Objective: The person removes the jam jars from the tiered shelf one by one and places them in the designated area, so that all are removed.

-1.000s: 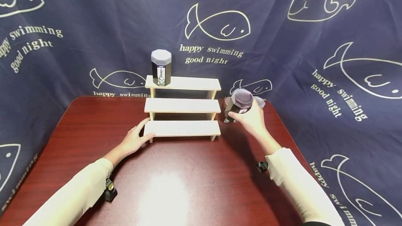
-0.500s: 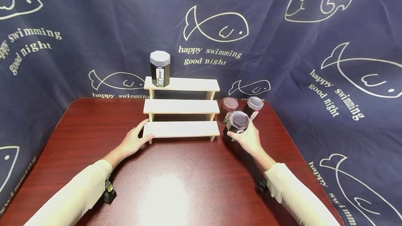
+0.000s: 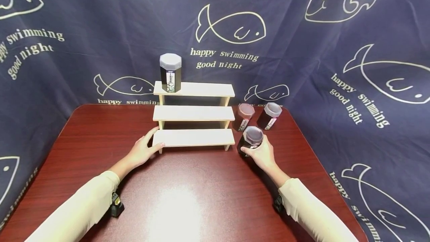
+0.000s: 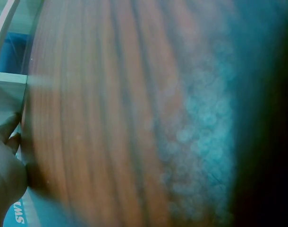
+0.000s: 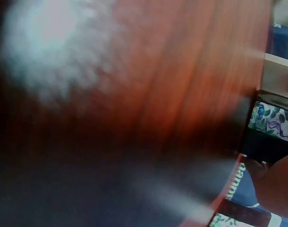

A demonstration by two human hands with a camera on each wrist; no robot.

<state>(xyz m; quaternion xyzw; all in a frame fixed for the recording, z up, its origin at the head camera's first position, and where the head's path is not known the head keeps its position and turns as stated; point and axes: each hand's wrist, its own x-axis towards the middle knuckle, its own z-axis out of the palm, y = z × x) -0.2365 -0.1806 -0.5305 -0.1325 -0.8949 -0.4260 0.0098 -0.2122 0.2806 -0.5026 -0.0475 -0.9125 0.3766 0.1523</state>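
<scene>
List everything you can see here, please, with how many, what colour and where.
Table: one, reddish brown, beneath everything
Rack: one, pale, three-tiered, on the table
Shelved jar: one, dark, whitish lid, top tier, left end
Front jar: one, dark, greyish lid, right of the rack
Pink-lidded jar: one, dark, behind the front jar
Far-right jar: one, dark, whitish lid, right of the pink-lidded jar
Backdrop: count unclear, navy, pale drawings and lettering, behind and beside the table
Wrist devices: two, mostly black, one per wrist
Sleeves: two, cream, both forearms
Left hand: one, bare, at the lowest tier's left end
Right hand: one, bare, holding the front jar
</scene>
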